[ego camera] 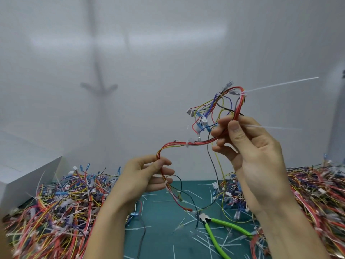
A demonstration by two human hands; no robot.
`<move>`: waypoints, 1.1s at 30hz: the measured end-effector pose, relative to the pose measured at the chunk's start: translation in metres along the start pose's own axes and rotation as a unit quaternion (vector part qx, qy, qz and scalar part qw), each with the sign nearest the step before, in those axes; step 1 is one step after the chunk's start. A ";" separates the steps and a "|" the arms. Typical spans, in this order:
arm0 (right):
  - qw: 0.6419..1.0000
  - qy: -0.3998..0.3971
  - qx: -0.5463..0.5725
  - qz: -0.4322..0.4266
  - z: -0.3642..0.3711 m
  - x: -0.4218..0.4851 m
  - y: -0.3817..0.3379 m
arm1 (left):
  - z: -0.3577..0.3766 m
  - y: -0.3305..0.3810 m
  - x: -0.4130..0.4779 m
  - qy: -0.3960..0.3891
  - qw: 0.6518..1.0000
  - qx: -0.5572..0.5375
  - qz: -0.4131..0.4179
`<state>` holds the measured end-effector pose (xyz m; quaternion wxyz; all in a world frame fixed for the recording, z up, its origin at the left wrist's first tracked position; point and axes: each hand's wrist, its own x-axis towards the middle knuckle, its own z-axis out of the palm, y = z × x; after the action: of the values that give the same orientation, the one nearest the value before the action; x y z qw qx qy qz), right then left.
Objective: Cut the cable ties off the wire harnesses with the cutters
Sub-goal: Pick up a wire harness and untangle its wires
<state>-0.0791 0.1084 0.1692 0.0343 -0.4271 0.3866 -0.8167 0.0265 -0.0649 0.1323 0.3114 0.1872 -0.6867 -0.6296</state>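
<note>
Left hand [147, 176]: pinches the lower run of the wire harness [168, 146] between thumb and fingers.
Right hand [255, 156]: held higher, fingers curled round the harness's upper loop.
Cable ties: one cable tie [187, 144] wraps the bundle between the hands; a long-tailed tie [280, 84] sits atop the loop.
Cutters [220, 227]: green-handled, lying on the counter [164, 238] below the right hand, touched by neither hand.
Counter: teal surface strewn with loose white strips [188, 220], between the left pile [56, 202] and the right pile [317, 193] of harnesses.
Room: plain white wall [168, 53]; white box [28, 165] at far left.

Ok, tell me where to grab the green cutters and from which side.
I'd grip the cutters by both handles, midway, from above on the near right. They lie flat on the mat, head pointing far left, handles splayed rightward, nearest the right hand, which now holds the wire harness.
</note>
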 end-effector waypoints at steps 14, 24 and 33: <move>0.998 -0.044 -0.049 0.009 -0.006 0.001 0.005 | 0.001 0.000 -0.007 -0.151 0.978 0.146 -0.014; 0.924 -0.216 -0.299 0.103 -0.013 -0.005 0.010 | 0.018 0.012 0.002 0.048 0.998 -0.043 -0.026; 0.766 -0.345 -0.508 0.191 -0.006 -0.013 0.027 | 0.008 0.020 -0.005 -0.022 0.982 -0.162 0.097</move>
<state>-0.0831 0.0978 0.1403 0.0988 -0.5526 0.7803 -0.2756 0.0276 -0.0523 0.1509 0.3820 0.0535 -0.5973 -0.7032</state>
